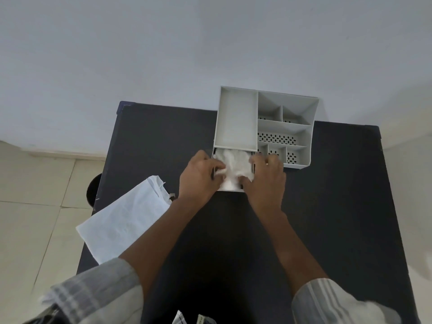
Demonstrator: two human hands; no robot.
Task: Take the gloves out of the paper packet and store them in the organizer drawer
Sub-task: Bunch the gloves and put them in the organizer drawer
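Note:
A grey desk organizer [236, 120] stands at the far side of a black table [233, 230]. Its small drawer [230, 187] is pulled out toward me at the organizer's front left. Crumpled translucent white gloves [235, 163] lie in the drawer. My left hand [198, 176] presses on the gloves from the left, fingers curled on them. My right hand [266, 176] presses on them from the right, covering the drawer's right side. The white paper packet [126, 218] lies flat at the table's left edge, partly overhanging it.
The organizer's right half has several open compartments [280, 136] with perforated floors. A dark round object [93, 190] sits on the tiled floor left of the table. A pale wall rises behind the table.

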